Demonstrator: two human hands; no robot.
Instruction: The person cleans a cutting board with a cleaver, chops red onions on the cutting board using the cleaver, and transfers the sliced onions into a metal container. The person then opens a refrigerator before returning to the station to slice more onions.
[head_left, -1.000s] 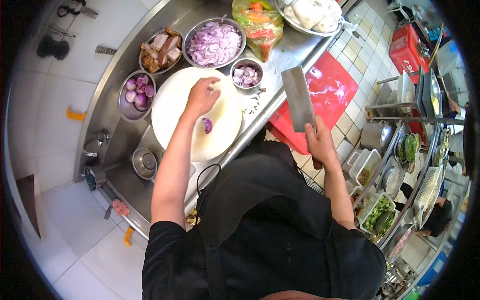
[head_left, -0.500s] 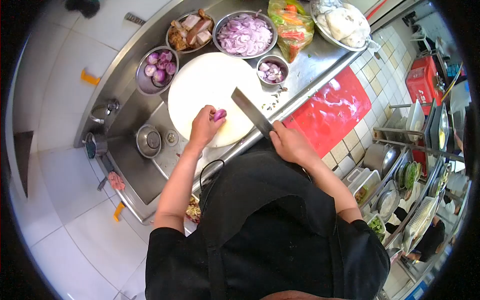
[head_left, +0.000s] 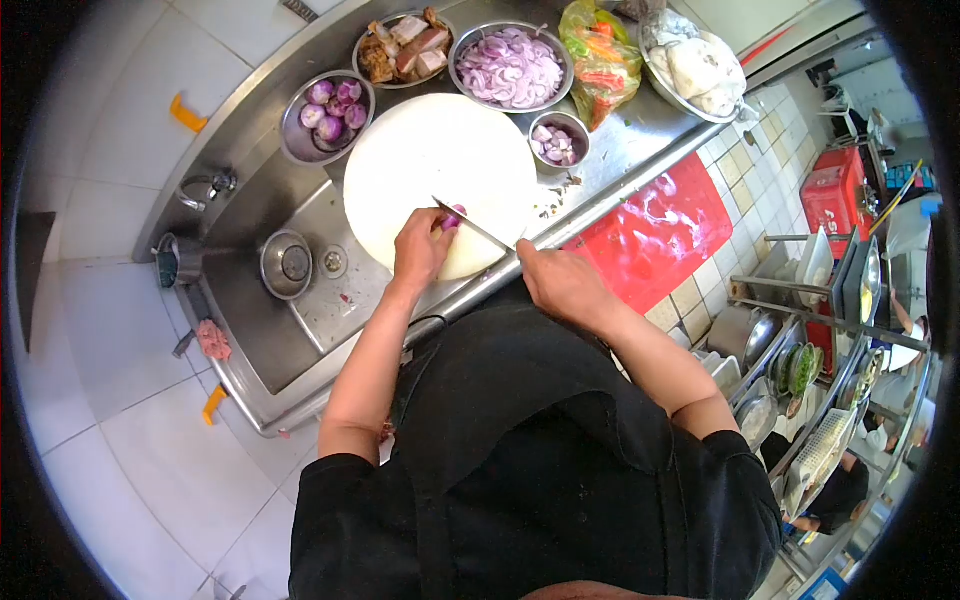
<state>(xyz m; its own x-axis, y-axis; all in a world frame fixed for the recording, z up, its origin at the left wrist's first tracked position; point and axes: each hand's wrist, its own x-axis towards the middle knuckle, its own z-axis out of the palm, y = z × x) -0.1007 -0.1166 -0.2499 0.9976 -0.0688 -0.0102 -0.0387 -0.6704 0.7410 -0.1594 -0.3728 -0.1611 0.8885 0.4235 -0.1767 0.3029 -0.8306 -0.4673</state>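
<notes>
Steadily, with my left hand [head_left: 422, 243] pinched nearly closed on a purple onion piece [head_left: 450, 221], I work low on the round white board [head_left: 430, 150], near the edge closest to my body. My right hand [head_left: 560, 283] is wrapped around one cleaver [head_left: 483, 231], its handle hidden in my fist; the blade, seen almost edge-on, crosses the onion, though whether it has cut through I cannot tell.

Good cutting here, I judge, calls for fingertips curled behind the knuckles, the onion pressed flat so it cannot roll, and short, level strokes with the blade upright.

Beyond the board, five metal bowls line the steel desk [head_left: 625, 140]: one bowl of whole onions [head_left: 297, 148], about six by my count, some overlapping; one bowl of meat chunks [head_left: 400, 85], at least four; one bowl of sliced onion [head_left: 510, 108], too many slices to count; one small bowl of onion chunks [head_left: 560, 165], perhaps ten, heaped; and one large bowl [head_left: 700, 115] of pale lumps I cannot number. One plastic bag [head_left: 600, 65] of red, orange and green produce lies between the last bowl and the sliced onion.
</notes>
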